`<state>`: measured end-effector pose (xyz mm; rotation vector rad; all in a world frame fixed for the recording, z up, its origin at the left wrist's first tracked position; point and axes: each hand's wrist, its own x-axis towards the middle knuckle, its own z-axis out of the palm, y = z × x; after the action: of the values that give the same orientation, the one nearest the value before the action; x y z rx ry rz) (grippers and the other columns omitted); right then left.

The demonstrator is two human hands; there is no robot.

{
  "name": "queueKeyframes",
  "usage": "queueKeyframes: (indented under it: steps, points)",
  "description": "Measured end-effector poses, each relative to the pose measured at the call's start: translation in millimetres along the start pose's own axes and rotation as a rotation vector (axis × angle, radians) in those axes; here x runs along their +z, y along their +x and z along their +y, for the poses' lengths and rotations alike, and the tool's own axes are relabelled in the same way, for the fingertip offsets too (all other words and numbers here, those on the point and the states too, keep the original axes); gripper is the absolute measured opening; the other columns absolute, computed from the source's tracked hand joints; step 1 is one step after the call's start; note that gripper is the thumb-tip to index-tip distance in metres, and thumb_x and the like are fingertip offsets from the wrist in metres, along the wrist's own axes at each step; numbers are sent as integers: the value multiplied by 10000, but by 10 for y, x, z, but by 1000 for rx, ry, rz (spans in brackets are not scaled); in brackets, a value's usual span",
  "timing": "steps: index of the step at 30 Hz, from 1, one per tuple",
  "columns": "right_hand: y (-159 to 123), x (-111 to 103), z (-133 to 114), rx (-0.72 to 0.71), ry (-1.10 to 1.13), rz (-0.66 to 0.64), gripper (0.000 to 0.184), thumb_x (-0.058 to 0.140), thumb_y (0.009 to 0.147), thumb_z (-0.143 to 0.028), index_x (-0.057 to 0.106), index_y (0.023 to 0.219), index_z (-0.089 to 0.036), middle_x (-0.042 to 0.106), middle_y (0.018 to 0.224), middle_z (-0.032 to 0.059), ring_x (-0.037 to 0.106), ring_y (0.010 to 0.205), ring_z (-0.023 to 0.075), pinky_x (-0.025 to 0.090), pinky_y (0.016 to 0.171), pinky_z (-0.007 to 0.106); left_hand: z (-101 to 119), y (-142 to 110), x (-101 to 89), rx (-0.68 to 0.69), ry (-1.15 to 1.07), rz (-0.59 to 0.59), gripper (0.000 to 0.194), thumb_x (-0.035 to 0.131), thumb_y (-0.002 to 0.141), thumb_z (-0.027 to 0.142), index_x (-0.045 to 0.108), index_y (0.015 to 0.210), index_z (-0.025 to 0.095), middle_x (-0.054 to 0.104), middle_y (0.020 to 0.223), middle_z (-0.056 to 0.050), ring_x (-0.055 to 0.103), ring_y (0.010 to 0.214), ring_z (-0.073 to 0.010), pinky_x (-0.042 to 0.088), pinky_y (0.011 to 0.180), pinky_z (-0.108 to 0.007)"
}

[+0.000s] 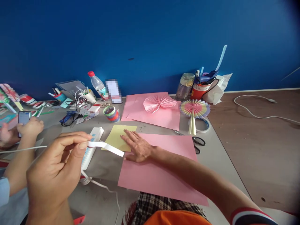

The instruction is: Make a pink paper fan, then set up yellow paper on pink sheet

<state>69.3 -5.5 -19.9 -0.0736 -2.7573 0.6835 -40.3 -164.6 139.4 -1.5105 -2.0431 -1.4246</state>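
My left hand [57, 170] is raised close to the camera. Its thumb and fingertips pinch a narrow white strip [113, 149], bent near the fingers, which looks like paper or tape. My right hand [139, 147] lies flat with fingers spread, across the edges of a yellow sheet [119, 136] and a large pink sheet [161, 175]. Behind them, a pleated pink paper fan [159, 103] rests on more pink sheets [131, 107]. To the right are a multicoloured paper rosette [194, 109], a roll of tape [206, 125] and black-handled scissors [199, 141].
A white power strip [93, 147] stands beyond my left hand, with a cable [105, 187] hanging below. At the back are a bottle [97, 85], a jar [185, 87] and a red cup of tools [200, 90]. At left, another person's hands [31, 126] hold a phone.
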Motion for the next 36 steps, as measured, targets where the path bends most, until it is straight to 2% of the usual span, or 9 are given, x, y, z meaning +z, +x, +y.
queueKeyframes:
  steps: [5,9,13,21,25,29,32,34,36]
  points:
    - [-605,-239,25,167,-44,29,890,560,835,-484,161,1483,-22,96,1531,301,56,1439,368,140,1136,566,40,0,22,-27,7,-37,69,587,823,190,624,880,202,665,912,-25,639,864,-136,499,757,-239]
    - [-1057,-413,18,218,-38,-178,784,540,843,-524,311,1458,-95,105,1550,246,63,1433,387,147,1138,574,78,3,66,-25,8,-39,64,579,833,189,621,874,213,660,903,-7,626,841,-117,494,745,-218]
    - [-1291,-608,11,275,-21,-338,700,461,898,-516,323,1464,-126,123,1556,214,57,1440,363,143,1152,547,85,8,137,-10,7,-80,42,573,842,214,610,859,223,658,899,-3,627,865,-130,493,755,-233]
    - [-1690,-785,153,233,-26,-352,664,491,891,-495,333,1464,-199,136,1566,160,88,1441,352,147,1138,580,113,-12,281,11,12,-214,55,557,853,209,607,876,214,652,946,-25,621,926,-166,487,816,-292]
    - [-1704,-840,141,233,24,-266,681,529,873,-489,364,1445,-157,230,1533,202,156,1426,369,200,1120,596,212,-5,418,-1,-31,-260,49,556,858,209,603,871,206,650,949,-24,619,875,-144,497,775,-261]
    - [-1527,-976,-16,231,217,-34,811,550,847,-550,263,1474,-124,357,1467,228,322,1375,323,355,1081,507,380,9,561,-25,-54,-310,64,541,870,225,599,871,198,652,925,-25,605,796,-126,500,727,-243]
    - [-1371,-1040,-174,214,325,87,881,614,789,-579,272,1455,-115,377,1446,234,349,1357,320,389,1057,484,545,16,658,-27,-93,-344,71,530,877,229,593,879,197,648,902,-22,599,769,-121,502,714,-240]
    - [-1287,-1032,-264,223,411,171,836,661,763,-547,336,1411,-131,423,1406,218,420,1303,304,417,1028,460,657,19,717,-26,-110,-371,69,520,882,220,586,880,197,643,870,-14,586,725,-109,499,689,-230]
    - [-1225,-1004,-335,299,517,258,639,669,780,-472,459,1296,-160,533,1287,170,523,1185,263,453,978,419,748,20,768,-21,-126,-402,72,506,887,211,575,869,200,637,841,-6,572,686,-100,494,668,-223]
